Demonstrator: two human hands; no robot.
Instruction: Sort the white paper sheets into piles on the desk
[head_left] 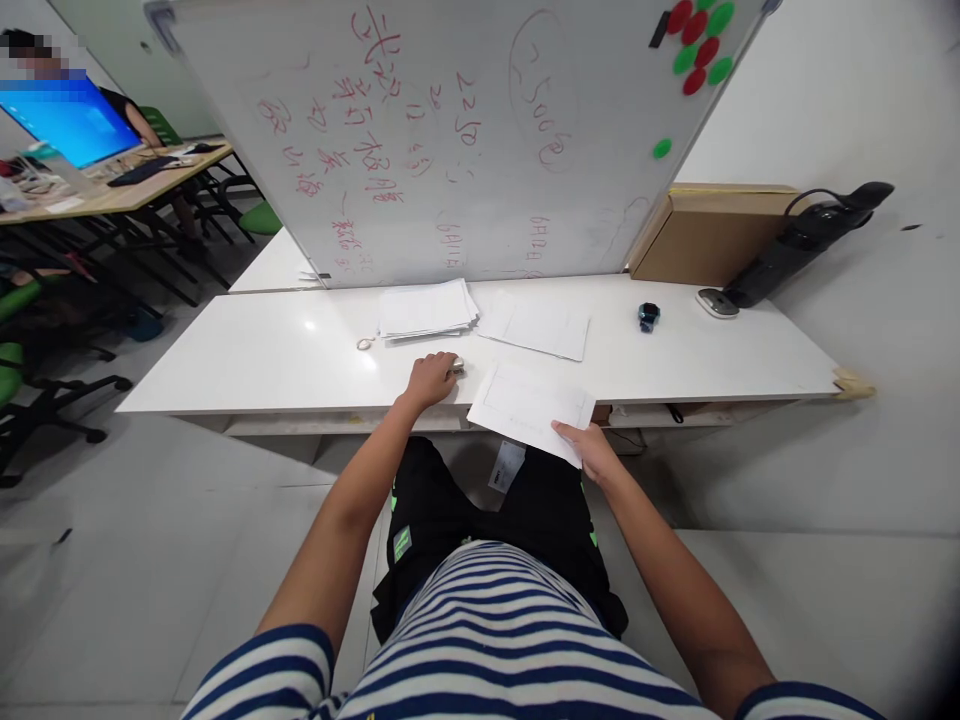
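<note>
My left hand (433, 379) rests on the white desk near its front edge, fingers curled round a small silver stapler (458, 367), most of which they cover. With thumb on top, my right hand (592, 452) grips the lower right corner of a paper sheet (531, 408). That paper reaches over the desk's front edge, its far end close to the stapler. Behind it lie more papers (536, 326) on the desktop, and to their left is a thick stack of paper (426, 308).
A whiteboard (480, 180) with red writing and magnets stands along the desk's back. Toward the right are a blue watch (649, 317), a mouse (717, 303), a black vacuum-like device (802, 245) and a cardboard box (709, 235). A person sits behind a monitor (82, 115) at far left.
</note>
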